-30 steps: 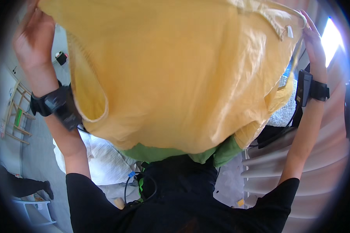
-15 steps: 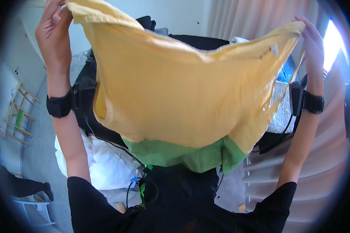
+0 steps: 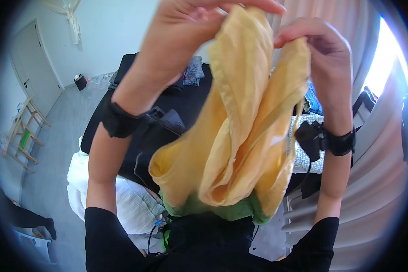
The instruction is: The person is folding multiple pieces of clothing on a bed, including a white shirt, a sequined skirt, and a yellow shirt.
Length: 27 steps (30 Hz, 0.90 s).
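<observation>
A yellow garment [image 3: 240, 95] with a green lower part [image 3: 233, 212] hangs in front of me from both hands. It looks like a sleeveless top, its upper edge gathered into loose folds. My left hand [image 3: 190, 22] pinches one upper corner between thumb and fingers. Close beside it on the right, my right hand [image 3: 324, 50] grips the other upper corner. Below them, the cloth drops toward my lap and hides part of the black surface [image 3: 105, 120] behind it. Each wrist wears a black strap with a small dark device.
Grey folded clothes [image 3: 194, 72] lie at the far side of the black surface. Blue denim [image 3: 312, 100] and a white textured cloth [image 3: 309, 122] sit at right, by the curtain [image 3: 367, 213]. White bedding [image 3: 136, 206] is at lower left. Another person's leg [image 3: 29, 218] shows far left.
Both hands have come inward, the left one moving far to the right, so they are now close together. The garment, spread wide before, now hangs folded and bunched between them.
</observation>
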Each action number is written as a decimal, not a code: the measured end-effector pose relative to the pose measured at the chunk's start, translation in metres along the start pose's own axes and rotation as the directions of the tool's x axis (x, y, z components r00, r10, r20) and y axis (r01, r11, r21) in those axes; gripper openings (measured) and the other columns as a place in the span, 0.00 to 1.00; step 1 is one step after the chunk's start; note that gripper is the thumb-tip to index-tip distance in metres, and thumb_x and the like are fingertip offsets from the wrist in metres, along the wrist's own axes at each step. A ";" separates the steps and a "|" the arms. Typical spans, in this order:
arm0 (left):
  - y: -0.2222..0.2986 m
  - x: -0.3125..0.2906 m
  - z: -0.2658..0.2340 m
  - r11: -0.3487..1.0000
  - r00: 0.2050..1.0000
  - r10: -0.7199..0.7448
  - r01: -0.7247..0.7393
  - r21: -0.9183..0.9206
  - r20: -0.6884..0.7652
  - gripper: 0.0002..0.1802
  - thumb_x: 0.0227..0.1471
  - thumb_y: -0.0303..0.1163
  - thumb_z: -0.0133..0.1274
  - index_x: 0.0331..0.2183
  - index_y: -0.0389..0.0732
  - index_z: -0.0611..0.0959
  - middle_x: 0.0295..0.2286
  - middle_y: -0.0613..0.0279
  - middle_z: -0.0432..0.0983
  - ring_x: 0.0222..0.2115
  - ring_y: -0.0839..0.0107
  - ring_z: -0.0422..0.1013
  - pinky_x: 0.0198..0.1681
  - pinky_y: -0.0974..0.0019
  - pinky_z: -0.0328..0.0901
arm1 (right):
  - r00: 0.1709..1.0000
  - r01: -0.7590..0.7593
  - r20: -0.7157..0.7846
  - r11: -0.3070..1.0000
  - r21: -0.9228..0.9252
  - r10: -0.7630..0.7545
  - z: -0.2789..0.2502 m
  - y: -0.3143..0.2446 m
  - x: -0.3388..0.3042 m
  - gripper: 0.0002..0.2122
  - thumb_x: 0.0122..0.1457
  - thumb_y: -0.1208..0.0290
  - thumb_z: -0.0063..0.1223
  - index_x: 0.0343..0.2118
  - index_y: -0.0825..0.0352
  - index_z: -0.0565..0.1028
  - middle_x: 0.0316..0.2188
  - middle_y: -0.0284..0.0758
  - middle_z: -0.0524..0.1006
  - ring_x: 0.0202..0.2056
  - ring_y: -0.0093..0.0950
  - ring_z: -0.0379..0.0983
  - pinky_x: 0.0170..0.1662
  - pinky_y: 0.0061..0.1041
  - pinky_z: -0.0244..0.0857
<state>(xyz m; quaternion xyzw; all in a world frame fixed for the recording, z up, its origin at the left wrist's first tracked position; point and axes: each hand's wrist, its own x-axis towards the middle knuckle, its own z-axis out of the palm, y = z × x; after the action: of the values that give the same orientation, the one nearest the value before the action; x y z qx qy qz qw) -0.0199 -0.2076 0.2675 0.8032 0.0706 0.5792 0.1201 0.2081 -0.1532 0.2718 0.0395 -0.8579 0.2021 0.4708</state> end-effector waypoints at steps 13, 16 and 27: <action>-0.035 -0.037 0.024 0.744 0.824 -0.554 0.553 -0.374 0.118 0.31 0.46 0.40 0.59 0.50 0.38 0.69 0.43 0.63 0.67 0.43 0.76 0.67 0.45 0.73 0.64 | 0.992 -0.129 0.004 0.989 0.070 0.129 0.049 0.006 -0.005 0.14 0.44 0.84 0.54 0.37 0.67 0.75 0.36 0.30 0.74 0.36 0.20 0.69 0.40 0.18 0.65; -0.042 -0.048 0.018 0.601 0.705 -0.660 0.702 -0.381 0.258 0.31 0.47 0.40 0.58 0.50 0.37 0.68 0.43 0.62 0.68 0.45 0.75 0.67 0.47 0.72 0.63 | 0.989 -0.094 0.113 0.994 -0.047 0.098 0.053 0.007 -0.010 0.15 0.44 0.83 0.54 0.38 0.65 0.75 0.34 0.32 0.74 0.34 0.22 0.69 0.39 0.19 0.64; -0.036 -0.103 0.018 0.681 0.710 -0.686 0.704 0.201 -0.162 0.09 0.53 0.29 0.50 0.36 0.37 0.78 0.33 0.68 0.72 0.35 0.80 0.67 0.39 0.75 0.62 | 0.951 -0.258 0.073 0.902 -0.346 0.300 0.057 0.035 -0.042 0.08 0.47 0.80 0.53 0.33 0.69 0.75 0.28 0.36 0.72 0.28 0.31 0.70 0.33 0.24 0.64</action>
<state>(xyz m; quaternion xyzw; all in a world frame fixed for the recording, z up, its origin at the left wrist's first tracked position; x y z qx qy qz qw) -0.0347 -0.2012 0.1578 0.7028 0.4461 0.5056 0.2268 0.1768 -0.1479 0.1994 -0.1514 -0.9040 0.1171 0.3823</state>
